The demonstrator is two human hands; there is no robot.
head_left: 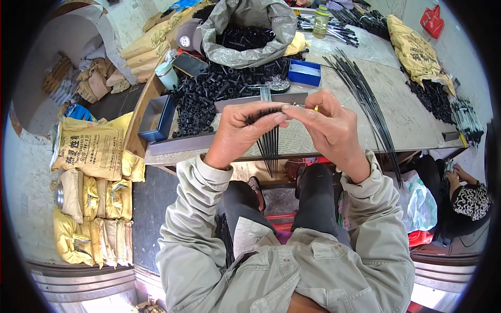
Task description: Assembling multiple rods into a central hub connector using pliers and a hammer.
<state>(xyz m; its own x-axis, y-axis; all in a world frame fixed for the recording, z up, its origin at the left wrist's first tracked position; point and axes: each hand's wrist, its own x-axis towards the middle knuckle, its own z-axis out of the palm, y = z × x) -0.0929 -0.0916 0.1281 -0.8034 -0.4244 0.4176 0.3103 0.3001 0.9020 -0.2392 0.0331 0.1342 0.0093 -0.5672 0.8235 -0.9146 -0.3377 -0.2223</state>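
My left hand (pixel 237 125) is closed around a fanned bundle of thin black rods (pixel 269 151). A row of dark tips shows between its thumb and fingers, and the rods run down past the table edge. My right hand (pixel 331 122) meets the left at the fingertips, with thumb and index finger pinched beside the tips. A small yellow bit shows among its fingers, but what the pinch holds is hidden. Just beyond my hands, a heap of short black tubular parts (pixel 209 86) covers the table's left side.
A grey sack (pixel 211 44) of black parts stands behind the heap. Around it are a blue box (pixel 304 73), a dark blue tray (pixel 157 119), a cup (pixel 167 75) and a bottle (pixel 320 23). Long black rods (pixel 360 94) overhang the table's right side. Another person's hands (pixel 456 175) show at right.
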